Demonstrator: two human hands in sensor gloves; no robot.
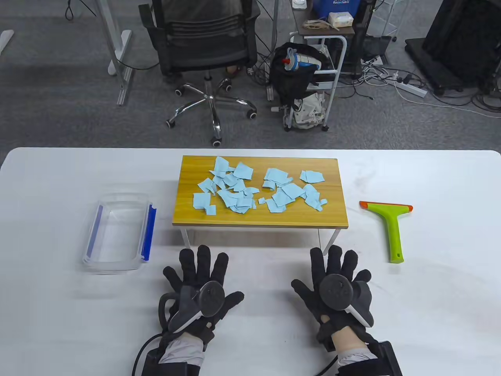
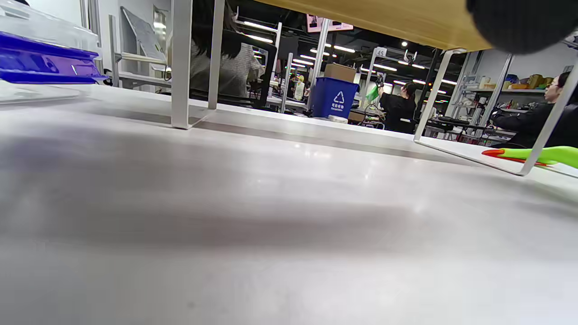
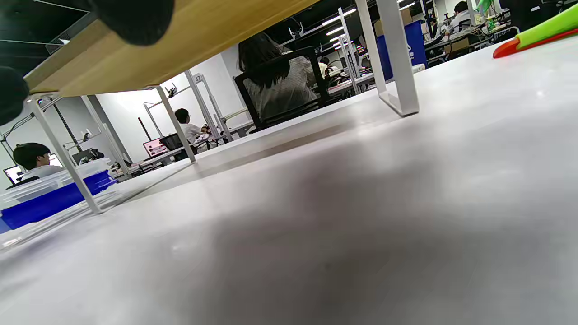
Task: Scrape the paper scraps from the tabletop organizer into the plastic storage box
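Several light-blue paper scraps (image 1: 250, 190) lie scattered on the wooden top of the small tabletop organizer (image 1: 340, 221), which stands on white legs at mid table. A clear plastic storage box (image 1: 117, 231) with blue clips sits open to its left. A green scraper (image 1: 391, 227) with an orange blade lies to its right. My left hand (image 1: 197, 274) and right hand (image 1: 338, 274) rest flat on the table in front of the organizer, fingers spread, holding nothing. In the left wrist view I see the organizer's underside (image 2: 406, 22), the box (image 2: 45, 58) and the scraper (image 2: 542, 155).
The white table (image 1: 58, 313) has its far edge just behind the organizer. Beyond it on the floor stand an office chair (image 1: 207, 58) and a wheeled cart (image 1: 313, 90). The organizer's white legs (image 3: 397, 67) stand close ahead of my hands.
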